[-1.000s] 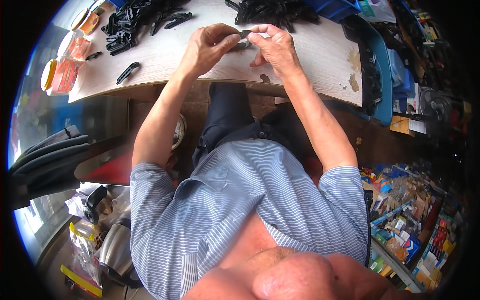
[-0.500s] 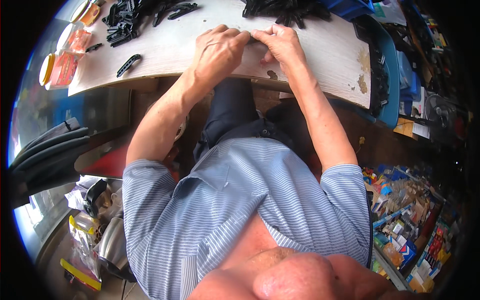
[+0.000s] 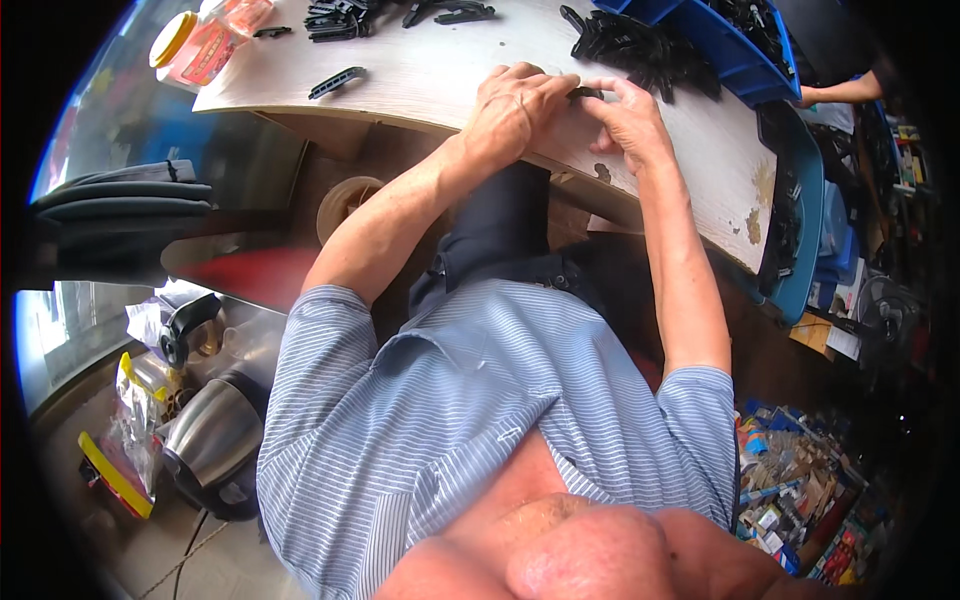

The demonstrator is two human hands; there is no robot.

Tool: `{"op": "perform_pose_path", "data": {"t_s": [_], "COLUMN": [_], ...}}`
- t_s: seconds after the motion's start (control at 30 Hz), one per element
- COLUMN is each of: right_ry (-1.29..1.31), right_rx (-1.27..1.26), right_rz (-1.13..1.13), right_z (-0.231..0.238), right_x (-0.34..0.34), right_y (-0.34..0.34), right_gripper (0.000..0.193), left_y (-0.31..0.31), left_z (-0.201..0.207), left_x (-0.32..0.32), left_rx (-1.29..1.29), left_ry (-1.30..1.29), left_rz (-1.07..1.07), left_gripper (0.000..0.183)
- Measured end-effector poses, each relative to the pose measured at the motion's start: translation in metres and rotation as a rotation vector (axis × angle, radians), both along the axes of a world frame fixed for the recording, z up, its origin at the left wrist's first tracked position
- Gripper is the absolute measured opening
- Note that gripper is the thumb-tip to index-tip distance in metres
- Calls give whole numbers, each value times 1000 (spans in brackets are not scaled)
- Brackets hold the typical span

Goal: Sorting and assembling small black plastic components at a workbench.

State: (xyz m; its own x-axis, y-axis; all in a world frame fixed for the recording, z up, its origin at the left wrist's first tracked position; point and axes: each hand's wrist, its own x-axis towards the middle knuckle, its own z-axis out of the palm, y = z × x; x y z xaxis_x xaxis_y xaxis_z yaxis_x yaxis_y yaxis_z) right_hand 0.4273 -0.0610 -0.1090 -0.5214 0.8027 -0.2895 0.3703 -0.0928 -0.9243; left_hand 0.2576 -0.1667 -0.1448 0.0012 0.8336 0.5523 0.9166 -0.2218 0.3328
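Over the near edge of the table, my hands meet around a small dark plastic part (image 3: 586, 93), which is mostly hidden by fingers. My left hand (image 3: 522, 108) grips its left end, back of the hand up. At its other end my right hand (image 3: 632, 125) pinches with thumb and forefinger, the other fingers loosely curled. One long, slotted black plastic piece (image 3: 337, 82) lies alone to the left. Beyond it is a loose heap of similar black pieces (image 3: 340, 18). A denser black pile (image 3: 650, 55) sits just beyond my right hand.
A blue bin (image 3: 690, 40) holding black parts stands at the far right, with a co-worker's forearm (image 3: 845, 92) beside it. A teal tub (image 3: 808, 190) borders the table's right edge. Jars with orange-yellow lids (image 3: 185, 45) stand at the left corner. A metal kettle (image 3: 215, 425) is at lower left.
The view has swung, shifting the table rightward and bringing more of the blue bin and a co-worker's arm into sight. My hands stay together at the part; my right fingers have spread slightly.
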Motion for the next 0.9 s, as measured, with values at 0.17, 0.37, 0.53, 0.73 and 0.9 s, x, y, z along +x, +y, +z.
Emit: {"op": "perform_pose_path", "data": {"t_s": [0.17,0.37,0.53,0.73,0.9], "right_ry": [-14,226,246,323,238], "right_rx": [87,-187,-132,-55,52], "right_rz": [59,-142,-474,-935,-1128], "right_z": [1,8,17,28,22], "right_x": [-3,28,85,174,179], "right_y": [-8,-6,18,80,86], "right_gripper": [43,43,36,29,23], "left_y": [-33,-95,-83,-45,-7], "left_z": [18,0,-11,5,9], "left_x": [-14,-143,-160,-79,-51], "left_rx": [136,47,75,18,27], "left_ry": [-132,277,207,-3,151], "left_rz": [115,684,520,69,191], "left_gripper": [42,31,31,27,24]}}
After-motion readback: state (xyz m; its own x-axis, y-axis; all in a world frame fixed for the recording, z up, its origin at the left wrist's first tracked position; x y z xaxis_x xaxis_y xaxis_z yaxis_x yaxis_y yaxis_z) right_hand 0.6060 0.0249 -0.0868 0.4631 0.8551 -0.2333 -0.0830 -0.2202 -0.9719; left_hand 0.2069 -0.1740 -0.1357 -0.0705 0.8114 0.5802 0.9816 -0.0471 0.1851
